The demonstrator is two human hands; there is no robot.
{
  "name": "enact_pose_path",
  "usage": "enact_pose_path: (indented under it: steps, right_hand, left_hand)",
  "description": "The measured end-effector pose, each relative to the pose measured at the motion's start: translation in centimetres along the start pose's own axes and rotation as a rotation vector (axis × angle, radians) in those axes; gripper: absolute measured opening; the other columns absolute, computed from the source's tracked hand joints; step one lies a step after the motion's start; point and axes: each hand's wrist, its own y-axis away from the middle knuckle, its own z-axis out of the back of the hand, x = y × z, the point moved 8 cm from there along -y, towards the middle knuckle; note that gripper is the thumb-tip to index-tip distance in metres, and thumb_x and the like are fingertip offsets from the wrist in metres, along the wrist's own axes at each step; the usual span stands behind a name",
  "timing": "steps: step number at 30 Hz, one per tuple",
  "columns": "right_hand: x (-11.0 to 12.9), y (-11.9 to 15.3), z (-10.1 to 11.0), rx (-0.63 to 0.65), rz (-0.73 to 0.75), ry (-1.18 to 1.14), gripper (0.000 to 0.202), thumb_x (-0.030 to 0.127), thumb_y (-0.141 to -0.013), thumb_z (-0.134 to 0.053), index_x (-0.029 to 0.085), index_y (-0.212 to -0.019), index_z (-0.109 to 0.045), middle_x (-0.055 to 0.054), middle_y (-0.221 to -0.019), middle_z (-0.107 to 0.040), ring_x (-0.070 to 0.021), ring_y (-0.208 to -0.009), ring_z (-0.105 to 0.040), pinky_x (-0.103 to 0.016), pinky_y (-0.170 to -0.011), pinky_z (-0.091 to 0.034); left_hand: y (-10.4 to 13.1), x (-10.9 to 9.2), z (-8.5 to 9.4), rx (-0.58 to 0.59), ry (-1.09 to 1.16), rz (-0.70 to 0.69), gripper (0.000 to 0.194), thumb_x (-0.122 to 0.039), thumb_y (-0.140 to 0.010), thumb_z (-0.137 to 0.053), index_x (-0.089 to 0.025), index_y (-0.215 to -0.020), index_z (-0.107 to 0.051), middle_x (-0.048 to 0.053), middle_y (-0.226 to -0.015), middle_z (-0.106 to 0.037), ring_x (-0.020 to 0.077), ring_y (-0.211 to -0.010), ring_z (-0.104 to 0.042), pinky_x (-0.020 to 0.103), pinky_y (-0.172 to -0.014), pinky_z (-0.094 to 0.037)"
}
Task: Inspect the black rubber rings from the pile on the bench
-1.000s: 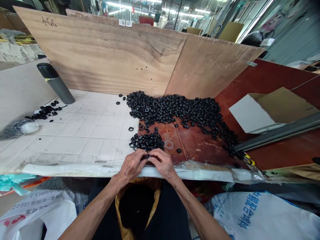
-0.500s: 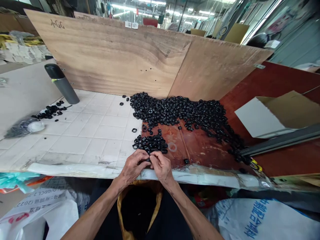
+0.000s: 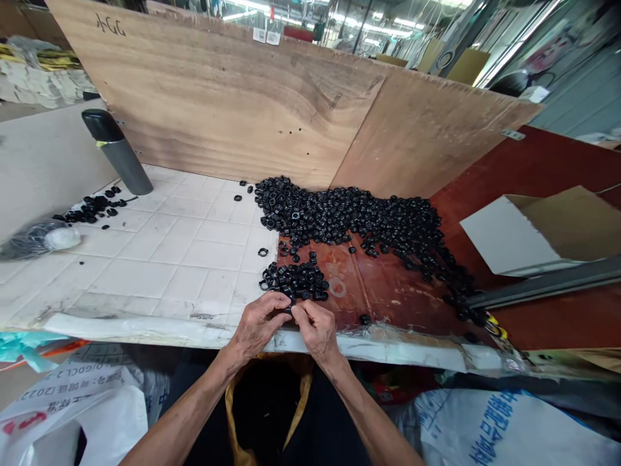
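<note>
At the table's front edge, my left hand (image 3: 259, 325) and my right hand (image 3: 317, 330) meet with thumbs and fingertips pinched together. Between them is a small black plastic part (image 3: 288, 309), mostly covered by the fingers. Just beyond the fingertips lies a small heap of black plastic rings (image 3: 303, 278). A much larger pile of similar black rings (image 3: 349, 210) stretches along the back panel and down to the right. Below my hands, an open yellow-rimmed bag (image 3: 231, 414) shows a dark inside.
A grey bottle (image 3: 127, 165) stands at the left back, near scattered black pieces (image 3: 97, 208) and a plastic bag (image 3: 39, 238). A wooden panel (image 3: 233, 97) closes off the back. On the right are an open cardboard box (image 3: 509, 236) and a metal bar (image 3: 548, 285).
The view has shifted slightly. Both hands stay together at the table edge, with the right fingers a little lower and more of the black part showing between them.
</note>
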Motion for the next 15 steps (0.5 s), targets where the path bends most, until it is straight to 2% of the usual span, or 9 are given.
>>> enact_pose_path:
  steps: [2, 4, 7, 11, 13, 15]
  right_hand:
    - [-0.3, 0.2, 0.2, -0.032, -0.026, -0.053, 0.019, 0.032, -0.096, -0.058, 0.019, -0.085, -0.068, 0.0, -0.067, -0.063, -0.0124, -0.055, -0.056, -0.023, -0.055, -0.045]
    - [-0.7, 0.4, 0.1, -0.042, -0.055, -0.118, 0.017, 0.033, -0.094, -0.06, 0.019, -0.097, -0.068, 0.0, -0.068, -0.065, -0.0125, -0.053, -0.058, -0.023, -0.053, -0.046]
    - [-1.0, 0.4, -0.3, -0.027, -0.057, -0.092, 0.021, 0.035, -0.097, -0.057, 0.019, -0.086, -0.066, 0.002, -0.06, -0.061, -0.0125, -0.049, -0.056, -0.022, -0.052, -0.045]
    - [-0.7, -0.3, -0.9, -0.044, -0.002, 0.116, 0.042, 0.033, -0.104, -0.042, 0.02, -0.07, -0.061, -0.001, -0.057, -0.06, -0.0132, -0.051, -0.056, -0.024, -0.055, -0.041]
    - [-0.7, -0.6, -1.0, -0.078, 0.002, 0.184, 0.046, 0.034, -0.105, -0.041, 0.02, -0.067, -0.061, -0.002, -0.057, -0.06, -0.0139, -0.052, -0.056, -0.024, -0.055, -0.039]
    - [-0.8, -0.5, -0.7, -0.123, -0.039, 0.163, 0.042, 0.037, -0.104, -0.044, 0.019, -0.073, -0.064, -0.001, -0.058, -0.06, -0.0141, -0.051, -0.055, -0.024, -0.055, -0.041]
  left_hand:
    - [0.0, 0.0, 0.0, -0.001, 0.011, -0.002, 0.014, -0.016, -0.091, -0.071, -0.021, -0.104, -0.072, 0.007, -0.108, -0.072, 0.0172, -0.101, -0.071, 0.03, -0.089, -0.059]
    - [0.0, -0.1, 0.0, 0.0, 0.021, -0.009, 0.014, -0.015, -0.091, -0.07, -0.021, -0.105, -0.072, 0.007, -0.108, -0.072, 0.0169, -0.101, -0.071, 0.029, -0.089, -0.059]
    - [-0.1, -0.4, 0.0, -0.001, 0.028, -0.015, 0.013, -0.016, -0.092, -0.07, -0.021, -0.103, -0.072, 0.007, -0.106, -0.072, 0.0166, -0.099, -0.071, 0.03, -0.088, -0.06]
    - [-0.1, -0.5, -0.1, 0.016, 0.027, -0.007, 0.013, -0.015, -0.092, -0.069, -0.021, -0.103, -0.072, 0.007, -0.107, -0.072, 0.0176, -0.101, -0.07, 0.031, -0.089, -0.059]
    - [-0.1, -0.2, -0.1, 0.012, 0.024, 0.011, 0.014, -0.015, -0.09, -0.071, -0.021, -0.103, -0.072, 0.007, -0.107, -0.072, 0.0185, -0.103, -0.07, 0.032, -0.091, -0.059]
    - [-0.1, 0.3, -0.1, -0.011, 0.035, 0.046, 0.016, -0.016, -0.088, -0.073, -0.021, -0.103, -0.073, 0.007, -0.105, -0.072, 0.019, -0.102, -0.07, 0.033, -0.091, -0.059]
